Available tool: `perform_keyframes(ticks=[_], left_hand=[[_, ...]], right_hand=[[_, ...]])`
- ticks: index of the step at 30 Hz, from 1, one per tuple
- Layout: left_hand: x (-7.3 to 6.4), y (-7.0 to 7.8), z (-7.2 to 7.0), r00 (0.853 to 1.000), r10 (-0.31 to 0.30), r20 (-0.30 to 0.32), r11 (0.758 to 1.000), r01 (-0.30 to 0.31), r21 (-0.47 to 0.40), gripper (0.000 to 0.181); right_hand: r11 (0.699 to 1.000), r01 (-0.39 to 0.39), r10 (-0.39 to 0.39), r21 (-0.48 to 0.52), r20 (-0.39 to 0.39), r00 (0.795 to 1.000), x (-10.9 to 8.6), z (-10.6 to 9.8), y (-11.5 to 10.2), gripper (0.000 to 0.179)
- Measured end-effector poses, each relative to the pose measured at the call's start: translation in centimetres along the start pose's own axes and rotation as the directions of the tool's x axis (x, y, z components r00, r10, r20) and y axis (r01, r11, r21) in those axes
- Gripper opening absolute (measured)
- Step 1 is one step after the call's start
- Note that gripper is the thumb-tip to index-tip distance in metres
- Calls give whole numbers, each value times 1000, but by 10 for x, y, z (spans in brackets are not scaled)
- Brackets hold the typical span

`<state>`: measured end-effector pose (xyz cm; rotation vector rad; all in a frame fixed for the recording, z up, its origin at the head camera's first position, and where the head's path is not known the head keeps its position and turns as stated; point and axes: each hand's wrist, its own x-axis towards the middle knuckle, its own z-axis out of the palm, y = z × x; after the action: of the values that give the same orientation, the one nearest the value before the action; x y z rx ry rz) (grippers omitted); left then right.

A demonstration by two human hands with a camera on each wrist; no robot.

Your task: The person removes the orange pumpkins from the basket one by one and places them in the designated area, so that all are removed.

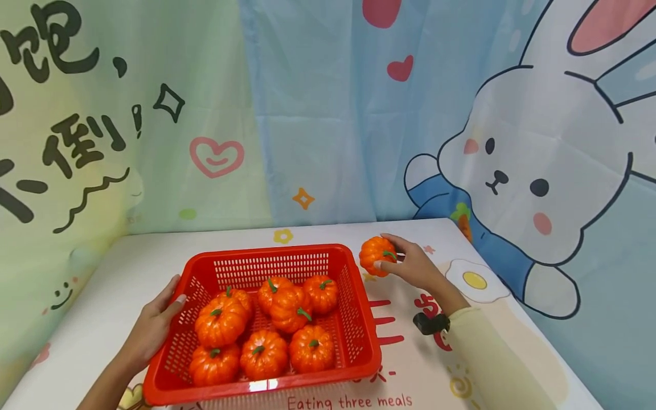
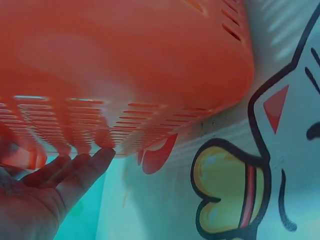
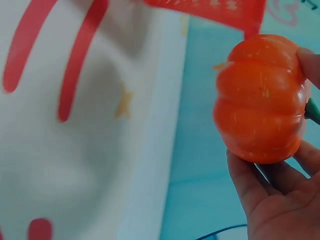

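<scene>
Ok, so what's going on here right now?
A person's right hand holds one small orange pumpkin outside the red plastic basket, near its far right corner. Their left hand holds the basket's left side. Several more green-stemmed pumpkins lie inside the basket.

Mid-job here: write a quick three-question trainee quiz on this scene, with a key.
1. Which hand touches the side of the red basket?
2. True or false: the held pumpkin is inside the basket.
3. What colour is that pumpkin's stem? A) yellow B) green C) blue

Key:
1. The left hand.
2. False; the right hand holds it outside the basket, off its right side.
3. B, green.
</scene>
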<state>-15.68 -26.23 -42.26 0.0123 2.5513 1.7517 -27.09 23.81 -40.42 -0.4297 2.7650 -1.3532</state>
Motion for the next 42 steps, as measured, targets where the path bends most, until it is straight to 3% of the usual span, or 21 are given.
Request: perform_keyframes(ticks=[11, 21, 29, 42], left_hand=[[0, -1, 0, 1000, 17, -5, 1000, -17, 10, 65], [0, -1, 1, 1000, 13, -5, 1000, -13, -6, 65], [-2, -1, -1, 1000, -10, -9, 1000, 10, -1, 65], [0, -2, 0, 1000, -16, -6, 1000, 16, -25, 66]], right_hand=[[978, -197, 200, -71, 34, 979, 11, 9, 38, 75], [955, -282, 292, -95, 111, 950, 21, 17, 50, 74], [959, -283, 284, -18, 62, 957, 19, 21, 58, 70], [967, -245, 248, -68, 46, 968, 11, 18, 60, 80]])
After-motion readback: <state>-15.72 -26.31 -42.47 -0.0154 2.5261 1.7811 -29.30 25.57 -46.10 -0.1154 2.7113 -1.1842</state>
